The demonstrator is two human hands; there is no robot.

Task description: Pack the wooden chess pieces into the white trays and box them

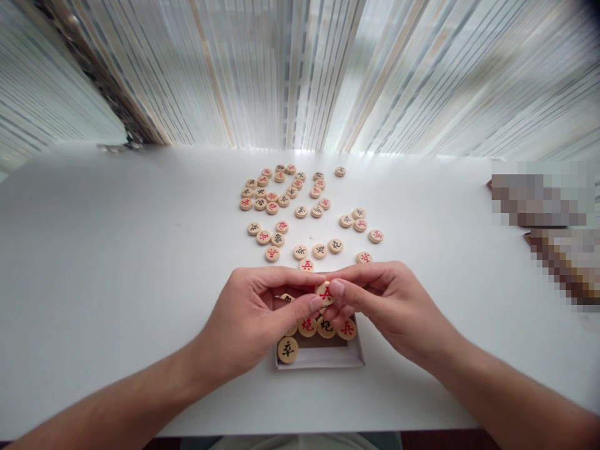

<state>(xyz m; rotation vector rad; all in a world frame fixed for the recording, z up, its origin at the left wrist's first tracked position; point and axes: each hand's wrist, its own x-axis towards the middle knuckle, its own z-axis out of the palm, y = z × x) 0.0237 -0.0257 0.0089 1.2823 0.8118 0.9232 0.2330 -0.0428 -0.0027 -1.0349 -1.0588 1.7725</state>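
A round wooden Chinese chess piece (324, 292) with a red character is pinched between both my hands, above a shallow box. My left hand (267, 306) grips its left side with thumb and fingers. On its right side, the thumb and fingers of my right hand (382, 290) are closed on the same piece. The white-rimmed box (321, 359) lies below, with several pieces laid in it, among them a red-marked piece (307, 325) and a black-marked piece (287, 350) in its near left corner. My hands hide the far part of the box.
Many loose chess pieces, red and black, are scattered over the white table (117, 269) beyond my hands, such as a lone piece (340, 171) at the back. A striped curtain (281, 75) hangs along the far edge. Blurred-out brown-edged objects (562, 262) lie at the right.
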